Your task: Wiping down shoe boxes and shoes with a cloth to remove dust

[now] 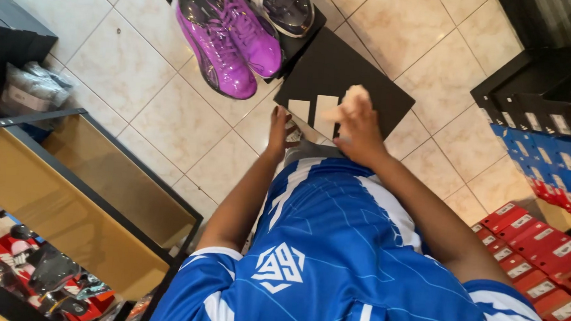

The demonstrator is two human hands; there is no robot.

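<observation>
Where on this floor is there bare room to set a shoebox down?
Bare tile lies between the purple shoes and the glass counter, and right of the black box lid. Stacked boxes crowd the right edge.

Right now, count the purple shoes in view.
2. One purple shoe lies left on the floor tiles, the other beside it to the right, against the black box. More may be hidden.

Two glossy purple football boots (230, 36) at eleven o'clock, one dark boot (280, 2) at twelve, one flat black cardboard shoebox lid (352, 74) centre, two bare hands.
</observation>
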